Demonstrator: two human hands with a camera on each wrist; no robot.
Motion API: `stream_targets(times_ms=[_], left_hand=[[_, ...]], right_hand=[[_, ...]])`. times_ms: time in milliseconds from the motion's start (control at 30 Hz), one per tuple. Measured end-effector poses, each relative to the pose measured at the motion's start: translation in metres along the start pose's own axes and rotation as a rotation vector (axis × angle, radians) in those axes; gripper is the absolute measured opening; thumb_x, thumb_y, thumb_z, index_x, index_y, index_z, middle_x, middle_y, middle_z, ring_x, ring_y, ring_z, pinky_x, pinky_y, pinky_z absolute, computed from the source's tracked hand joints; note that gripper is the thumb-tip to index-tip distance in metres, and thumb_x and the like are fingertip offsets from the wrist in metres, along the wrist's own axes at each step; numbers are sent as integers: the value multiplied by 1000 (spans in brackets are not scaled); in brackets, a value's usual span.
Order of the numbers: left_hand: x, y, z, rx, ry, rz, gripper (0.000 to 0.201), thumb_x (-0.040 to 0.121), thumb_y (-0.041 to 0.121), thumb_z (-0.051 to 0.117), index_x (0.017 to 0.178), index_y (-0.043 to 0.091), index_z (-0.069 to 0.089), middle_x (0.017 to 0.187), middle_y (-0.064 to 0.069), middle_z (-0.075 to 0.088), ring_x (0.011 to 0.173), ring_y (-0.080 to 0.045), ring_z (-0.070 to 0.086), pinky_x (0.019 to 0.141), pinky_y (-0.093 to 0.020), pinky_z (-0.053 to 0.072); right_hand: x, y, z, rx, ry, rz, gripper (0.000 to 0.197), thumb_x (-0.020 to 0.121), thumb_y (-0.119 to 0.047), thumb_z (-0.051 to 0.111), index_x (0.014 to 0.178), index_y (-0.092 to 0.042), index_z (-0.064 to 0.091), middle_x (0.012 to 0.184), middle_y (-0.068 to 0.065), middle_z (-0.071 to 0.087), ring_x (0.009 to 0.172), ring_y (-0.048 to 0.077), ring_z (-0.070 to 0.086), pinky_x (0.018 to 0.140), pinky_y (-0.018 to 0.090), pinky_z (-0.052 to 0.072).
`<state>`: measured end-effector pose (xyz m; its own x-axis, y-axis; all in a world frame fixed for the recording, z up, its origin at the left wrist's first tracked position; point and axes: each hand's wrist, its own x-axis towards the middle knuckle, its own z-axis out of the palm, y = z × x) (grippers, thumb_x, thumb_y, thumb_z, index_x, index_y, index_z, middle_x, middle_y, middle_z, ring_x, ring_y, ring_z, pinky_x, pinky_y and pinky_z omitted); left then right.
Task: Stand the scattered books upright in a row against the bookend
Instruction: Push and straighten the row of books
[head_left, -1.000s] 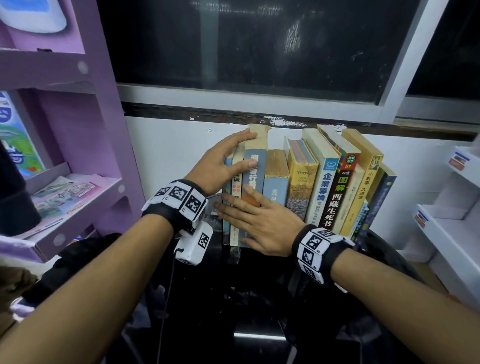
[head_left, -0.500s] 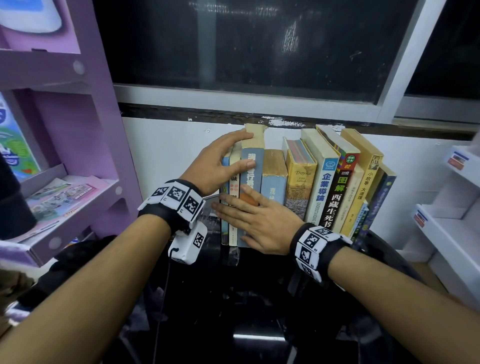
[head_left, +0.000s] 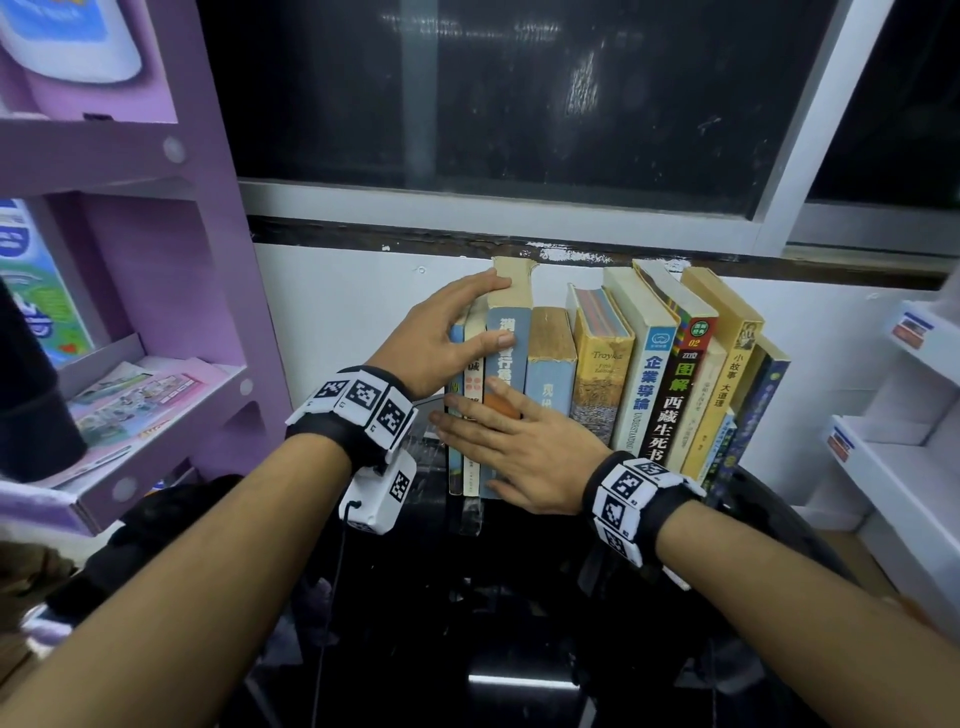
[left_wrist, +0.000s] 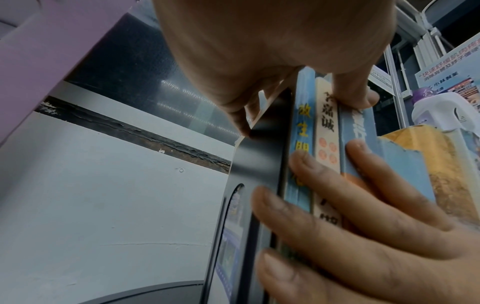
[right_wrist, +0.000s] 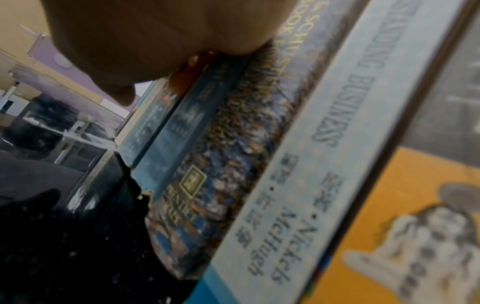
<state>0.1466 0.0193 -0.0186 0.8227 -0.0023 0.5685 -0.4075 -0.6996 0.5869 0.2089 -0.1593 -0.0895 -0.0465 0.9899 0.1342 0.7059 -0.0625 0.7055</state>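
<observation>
Books (head_left: 597, 374) stand spines-out right of the bookend (left_wrist: 262, 156), my left hand (head_left: 441, 343) clamping the end few against it, right hand (head_left: 524, 447) flat, open, on their spines.

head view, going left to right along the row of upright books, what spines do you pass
thin blue book → cream book → tall blue book → short blue book → Troyka book → white business book → black and red book → yellow book → dark blue book

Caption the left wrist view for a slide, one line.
Left hand grips the book tops while right hand fingers press flat on the spines beside the black bookend.
</observation>
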Motion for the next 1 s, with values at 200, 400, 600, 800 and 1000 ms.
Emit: stream_targets(times_ms=[200, 400, 600, 800, 1000], left_hand=[[-3, 8, -4, -14, 2, -37, 57, 83, 43, 66, 136, 30, 48, 141, 10, 47, 125, -8, 48, 106, -39, 42], [-4, 21, -8, 99, -8, -41, 62, 79, 53, 62, 136, 30, 48, 145, 8, 44, 131, -10, 42, 109, -41, 37], [7, 50, 2, 236, 0, 73, 61, 85, 47, 64, 140, 29, 45, 149, 8, 41, 141, -11, 29, 113, -33, 23], [22, 63, 21, 372, -87, 127, 63, 82, 58, 59, 138, 31, 47, 146, 6, 45, 138, -14, 34, 112, -33, 25], [27, 64, 27, 575, -96, 133, 56, 80, 64, 57, 128, 35, 58, 133, 9, 59, 124, -14, 51, 101, -30, 36]], right_hand=[[-7, -7, -8, 66, -2, 19, 70, 96, -47, 36, 154, -11, 19, 162, 7, 16, 150, 25, 3, 120, 52, -3], [-43, -12, -9, 92, -46, 34, 74, 96, -48, 40, 155, -12, 12, 163, 6, 7, 150, 25, -1, 120, 52, -3], [-68, 0, -15, 76, -56, 76, 72, 98, -49, 37, 155, -12, 14, 163, 6, 9, 150, 26, 0, 120, 51, -1], [-72, 9, -18, 67, -18, 78, 73, 96, -49, 41, 155, -13, 15, 162, 6, 10, 150, 25, 1, 120, 50, -5], [-70, 9, -10, 77, 8, 57, 72, 96, -47, 40, 155, -13, 18, 162, 7, 13, 150, 25, 4, 120, 51, -2]])
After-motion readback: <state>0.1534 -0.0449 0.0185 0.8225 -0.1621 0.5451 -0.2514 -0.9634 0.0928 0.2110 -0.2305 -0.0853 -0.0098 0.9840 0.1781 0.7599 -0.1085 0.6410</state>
